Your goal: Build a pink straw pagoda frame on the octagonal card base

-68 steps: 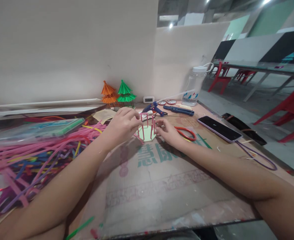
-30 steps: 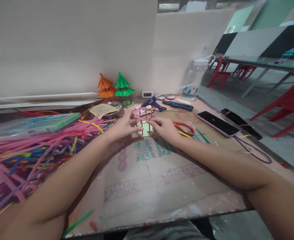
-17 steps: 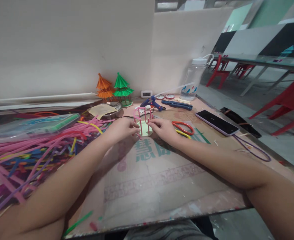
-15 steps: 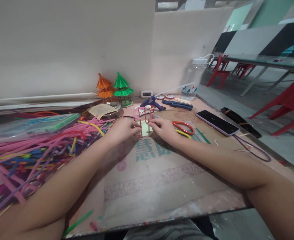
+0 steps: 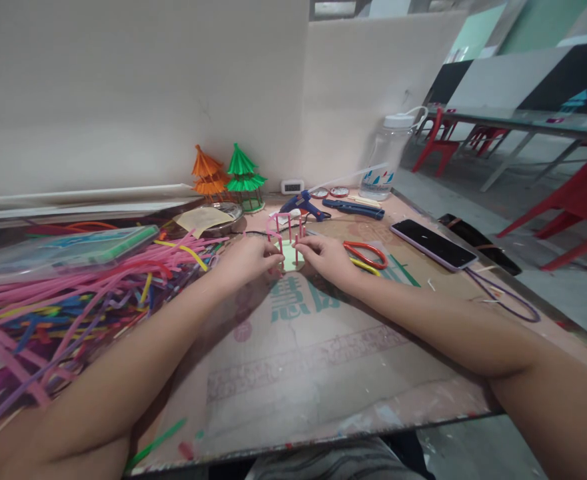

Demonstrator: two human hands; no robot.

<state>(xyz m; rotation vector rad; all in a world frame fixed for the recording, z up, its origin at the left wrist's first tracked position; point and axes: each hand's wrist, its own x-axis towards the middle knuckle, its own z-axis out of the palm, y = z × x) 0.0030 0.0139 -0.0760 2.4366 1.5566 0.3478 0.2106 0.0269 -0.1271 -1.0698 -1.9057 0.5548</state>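
A small model of pink straw posts [image 5: 288,230] stands on a pale green base [image 5: 289,255] in the middle of the cardboard-covered table [image 5: 323,360]. My left hand [image 5: 246,259] rests at its left side with fingertips pinched on a pink post near the base. My right hand [image 5: 330,257] is at its right side, fingers curled and touching the base edge and a post. Both forearms reach in from the near corners.
A heap of coloured straws [image 5: 73,293] fills the left. Orange [image 5: 207,173] and green [image 5: 243,172] paper pagodas stand at the wall. A blue glue gun [image 5: 306,205], red scissors [image 5: 368,253], a phone [image 5: 433,243], a water bottle [image 5: 390,157] lie to the right.
My left hand has come down from the tops of the posts to the base. My right hand has closed in against the model. The view has shifted slightly.
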